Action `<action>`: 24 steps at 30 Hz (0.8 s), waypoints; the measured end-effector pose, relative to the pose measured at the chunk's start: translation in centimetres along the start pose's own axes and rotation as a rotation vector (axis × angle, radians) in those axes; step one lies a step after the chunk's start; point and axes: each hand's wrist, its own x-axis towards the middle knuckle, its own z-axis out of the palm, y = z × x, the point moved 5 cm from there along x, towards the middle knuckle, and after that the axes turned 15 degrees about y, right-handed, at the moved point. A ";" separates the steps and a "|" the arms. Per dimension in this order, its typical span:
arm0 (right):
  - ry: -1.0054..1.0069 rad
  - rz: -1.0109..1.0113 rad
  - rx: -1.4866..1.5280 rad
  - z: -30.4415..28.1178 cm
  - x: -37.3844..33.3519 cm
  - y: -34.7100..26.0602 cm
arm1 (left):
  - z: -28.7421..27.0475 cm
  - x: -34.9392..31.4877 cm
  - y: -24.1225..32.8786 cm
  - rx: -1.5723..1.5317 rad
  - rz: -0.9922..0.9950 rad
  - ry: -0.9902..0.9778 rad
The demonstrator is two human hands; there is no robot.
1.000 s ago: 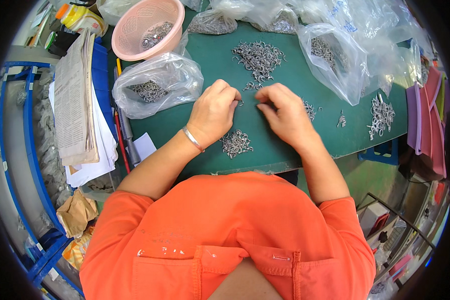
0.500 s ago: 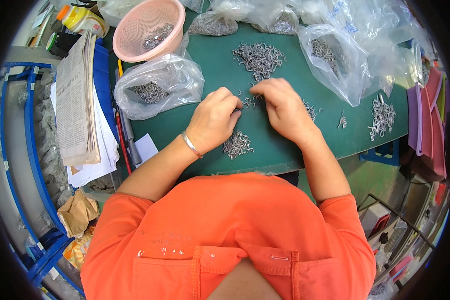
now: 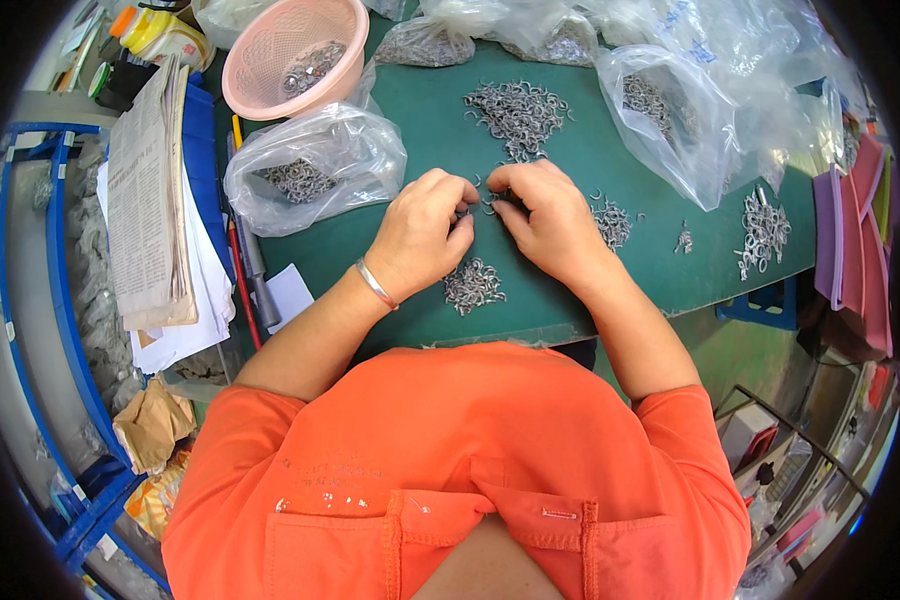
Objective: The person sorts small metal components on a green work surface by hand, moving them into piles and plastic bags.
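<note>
My left hand (image 3: 422, 232) and my right hand (image 3: 548, 220) face each other over the green table, fingertips a small gap apart. Both have their fingers curled and thumbs drawn in; what they pinch is too small and hidden to make out. A few small curved metal pieces show by the right fingertips. Beyond the hands spreads a large heap of curved grey metal pieces (image 3: 518, 115). Below the left hand sits a smaller pile of these pieces (image 3: 473, 287), and another pile (image 3: 612, 224) lies beside my right hand.
An open plastic bag of metal parts (image 3: 315, 165) and a pink basket (image 3: 295, 60) stand at the left. Another open bag (image 3: 670, 120) is at the back right. Metal clasps (image 3: 764, 235) lie near the right edge. Newspapers (image 3: 150, 200) stack at the far left.
My right hand has come left and slightly nearer, its fingers curling in toward the left hand. The loose pieces between the hands are now mostly hidden. My left hand has hardly moved.
</note>
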 end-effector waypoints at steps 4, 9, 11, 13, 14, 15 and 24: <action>0.014 -0.027 0.002 0.1 -0.1 0.0 | 0.0 0.3 0.1 0.010 -0.026 -0.024; 0.115 0.038 0.064 -1.8 0.0 0.1 | 0.0 0.3 0.1 0.026 0.010 0.001; 0.094 0.086 0.062 -2.3 -0.1 0.1 | 0.1 0.4 0.2 0.033 0.022 0.014; 0.068 0.074 0.057 -2.4 -0.3 0.1 | 0.1 0.5 0.6 0.048 0.032 0.027; 0.055 0.029 0.072 -2.2 -0.4 -0.3 | 0.2 0.6 0.8 0.067 0.066 0.031; 0.046 0.026 0.078 -1.6 -0.9 -0.4 | 0.3 0.6 1.0 0.086 0.100 0.036; 0.018 0.077 0.030 -0.6 -1.7 -0.3 | 0.0 0.4 0.1 -0.004 0.029 0.057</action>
